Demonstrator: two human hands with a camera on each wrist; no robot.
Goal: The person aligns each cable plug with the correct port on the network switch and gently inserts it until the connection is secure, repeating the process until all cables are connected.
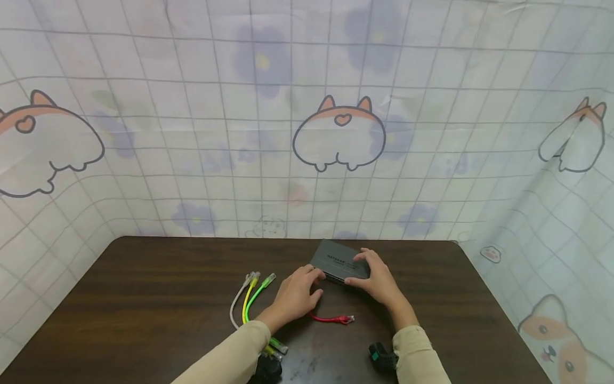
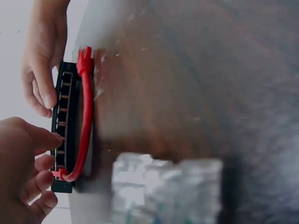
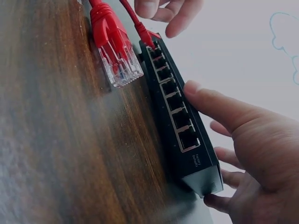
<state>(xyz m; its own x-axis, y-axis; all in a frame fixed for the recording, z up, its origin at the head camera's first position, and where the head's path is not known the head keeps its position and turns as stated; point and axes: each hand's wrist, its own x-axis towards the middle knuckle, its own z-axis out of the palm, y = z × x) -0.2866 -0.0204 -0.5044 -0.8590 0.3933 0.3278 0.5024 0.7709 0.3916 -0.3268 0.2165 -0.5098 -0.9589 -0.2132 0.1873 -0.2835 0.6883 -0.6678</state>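
Observation:
A dark grey NETGEAR network switch (image 1: 338, 258) lies toward the back of the table, its row of ports facing the person. One end of a short red network cable (image 2: 87, 116) sits in the port at the switch's left end. The cable's other plug (image 3: 117, 56), with a clear tip, lies loose in front of the ports. My right hand (image 1: 380, 280) holds the switch by its right part, thumb at the front edge and fingers over the other side. By the left front corner my left hand (image 1: 296, 293) has its fingers loosely bent, thumb apart, near the plugged-in end.
Grey, yellow and green network cables (image 1: 250, 298) lie left of the switch, partly under the left forearm. Black wrist devices (image 1: 382, 356) show at both sleeves. A patterned cloth (image 1: 268, 133) hangs behind the table (image 1: 144, 298) and along its sides.

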